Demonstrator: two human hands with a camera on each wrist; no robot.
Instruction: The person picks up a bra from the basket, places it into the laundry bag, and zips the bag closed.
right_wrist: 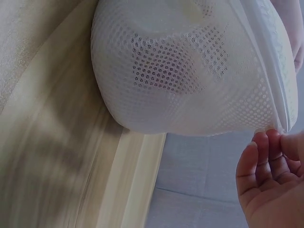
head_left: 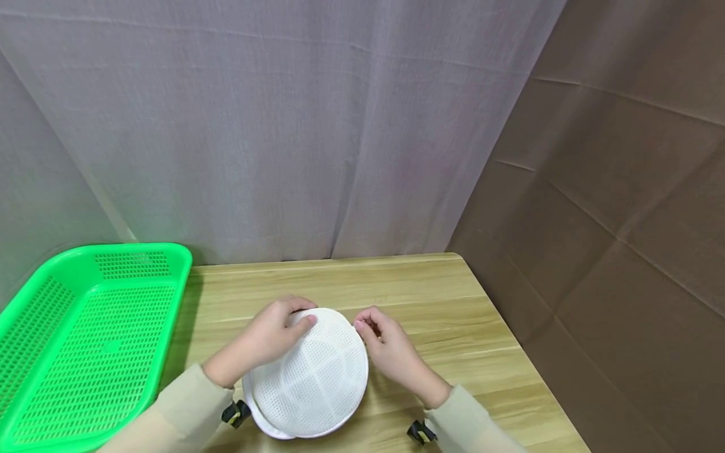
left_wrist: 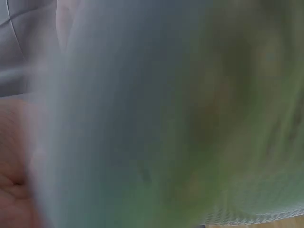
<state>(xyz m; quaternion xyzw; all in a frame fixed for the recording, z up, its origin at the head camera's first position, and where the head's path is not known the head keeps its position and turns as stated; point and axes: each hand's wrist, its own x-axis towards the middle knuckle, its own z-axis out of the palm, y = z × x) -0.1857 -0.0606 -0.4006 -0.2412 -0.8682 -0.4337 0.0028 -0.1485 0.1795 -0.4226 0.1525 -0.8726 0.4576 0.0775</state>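
Note:
A round white mesh laundry bag point(head_left: 325, 384) stands over the wooden table, its flat mesh top facing me in the head view. My left hand point(head_left: 274, 333) grips its upper left edge, thumb on the mesh and fingers behind the rim. With thumb and fingertips, my right hand point(head_left: 391, 349) pinches the rim at the upper right. In the right wrist view the bag point(right_wrist: 180, 66) looks puffed out, and a zipper band point(right_wrist: 268, 54) runs along its rim to the pinching fingertips. Whether a zipper pull is between them is hidden. A pale blur fills most of the left wrist view.
A large green plastic basket point(head_left: 180, 296) stands at the left of the wooden table point(head_left: 453, 302). Grey cloth point(head_left: 255, 138) hangs behind the table's far edge, and a brown cloth wall point(head_left: 612, 207) borders its right side.

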